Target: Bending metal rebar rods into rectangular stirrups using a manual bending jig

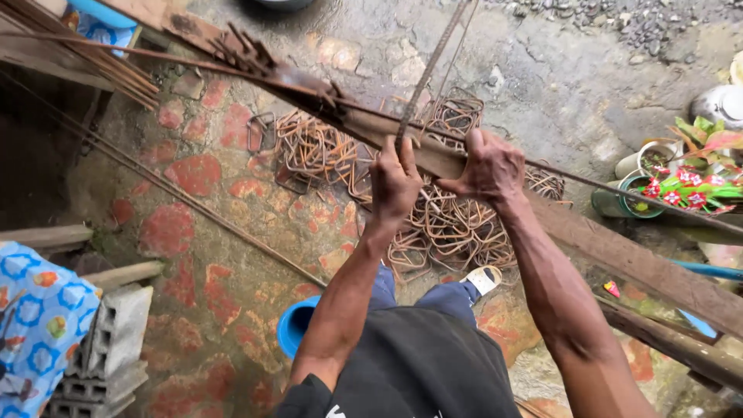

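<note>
A long wooden plank (619, 251) serves as the worktop, running from the 10 o'clock corner down to the 4 o'clock edge of the view. Its near edge lies just above the person's knees. Open floor (209, 232) of red and grey stone spreads toward 8 and 9 o'clock, crossed by a thin steel rod (193, 203) lying on a slant. Toward 12 and 1 o'clock the concrete ground is bare up to a band of gravel (619, 19). Toward 3 o'clock the room is tighter: potted plants (681, 182) stand close behind the plank. At 7 o'clock grey concrete blocks (108, 348) and a blue patterned cloth (35, 317) close off that corner, and a blue bucket (296, 323) sits just beside the person's left leg.

A pile of bent rusty steel stirrups (441, 224) lies on the floor under and beyond the plank, at the centre of the view, with more of them (309, 147) toward 11 o'clock.

A ribbed steel bar (430, 70) rises from the left hand toward 12 o'clock, leaning slightly to the right. Its lower end disappears into the fist.

The left hand (393, 186) is closed around the bar's lower end, fingers (387, 159) wrapped tightly, knuckles up. The right hand (489, 166) sits just beside it at 3 o'clock, pressed down on the plank's top, fingers (474, 147) curled over its far edge; whether they also pinch the bar or a stirrup beneath I cannot tell.
</note>
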